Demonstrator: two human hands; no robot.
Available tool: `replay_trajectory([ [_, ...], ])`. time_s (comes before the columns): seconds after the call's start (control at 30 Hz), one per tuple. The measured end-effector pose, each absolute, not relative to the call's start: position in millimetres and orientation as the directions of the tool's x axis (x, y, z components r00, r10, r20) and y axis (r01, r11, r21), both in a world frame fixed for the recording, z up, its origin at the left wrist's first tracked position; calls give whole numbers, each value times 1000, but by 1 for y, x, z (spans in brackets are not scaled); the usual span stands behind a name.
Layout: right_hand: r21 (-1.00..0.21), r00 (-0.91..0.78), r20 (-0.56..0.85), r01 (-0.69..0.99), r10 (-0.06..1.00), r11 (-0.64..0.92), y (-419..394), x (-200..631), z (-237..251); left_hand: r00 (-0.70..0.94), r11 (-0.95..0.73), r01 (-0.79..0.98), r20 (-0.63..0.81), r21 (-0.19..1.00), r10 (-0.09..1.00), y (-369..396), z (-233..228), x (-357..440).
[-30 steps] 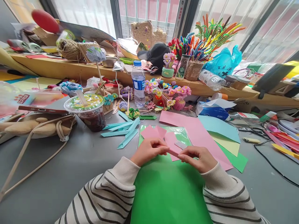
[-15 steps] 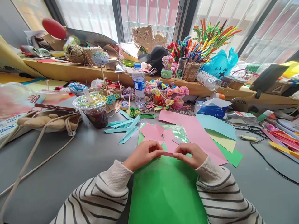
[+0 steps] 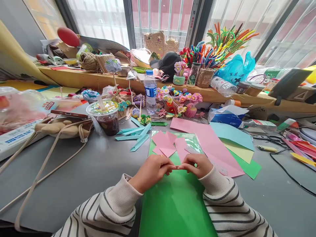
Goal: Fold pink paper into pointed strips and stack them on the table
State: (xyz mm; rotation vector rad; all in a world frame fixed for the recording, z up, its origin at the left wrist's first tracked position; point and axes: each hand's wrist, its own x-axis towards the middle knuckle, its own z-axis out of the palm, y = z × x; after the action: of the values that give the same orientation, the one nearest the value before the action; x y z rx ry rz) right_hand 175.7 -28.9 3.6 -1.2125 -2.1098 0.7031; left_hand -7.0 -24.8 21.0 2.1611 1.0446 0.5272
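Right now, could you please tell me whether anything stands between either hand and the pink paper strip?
Nothing visible does: the left hand and the right hand both pinch the pink paper strip, over the glossy green sheet.

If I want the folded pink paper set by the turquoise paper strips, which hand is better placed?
Left hand, I'd judge. It and the right hand both pinch the folded pink paper, but the turquoise paper strips lie on its side, farther from the right.
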Motion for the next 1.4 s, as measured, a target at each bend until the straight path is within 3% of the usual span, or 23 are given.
replay_trajectory([
  [0.2,-706,-413,306,506,858,495,-29,184,8,572,-466,540,101,701,814,-26,24,-18],
  [0.27,-687,-259,405,547,877,479,-29,193,12,475,-429,594,134,680,870,-23,24,-33],
  [0.33,-734,-91,430,545,898,406,-30,201,15,317,-325,617,152,717,936,-18,25,-49],
  [0.4,-777,-26,439,491,898,394,-31,203,17,212,-288,627,197,724,957,-14,29,-62],
  [0.5,-804,41,430,472,902,362,-33,201,17,116,-350,705,386,617,915,-11,43,-69],
  [0.63,-777,42,414,536,909,329,-33,199,13,-92,-301,859,702,415,706,-7,56,-69],
  [0.77,-651,-94,452,645,887,400,-31,198,10,51,-217,950,570,226,820,6,38,-74],
  [1.0,-565,-169,450,707,877,426,-27,194,2,69,-251,926,523,284,849,4,22,-77],
  [1.13,-517,-209,421,744,882,423,-25,195,-4,262,-393,871,399,294,879,-2,26,-59],
  [1.27,-452,-269,340,794,901,407,-24,194,-5,555,-619,746,285,246,782,-8,16,-30],
  [1.4,-424,-414,187,784,891,454,-24,190,-7,621,-675,706,273,212,735,-18,4,-10],
])
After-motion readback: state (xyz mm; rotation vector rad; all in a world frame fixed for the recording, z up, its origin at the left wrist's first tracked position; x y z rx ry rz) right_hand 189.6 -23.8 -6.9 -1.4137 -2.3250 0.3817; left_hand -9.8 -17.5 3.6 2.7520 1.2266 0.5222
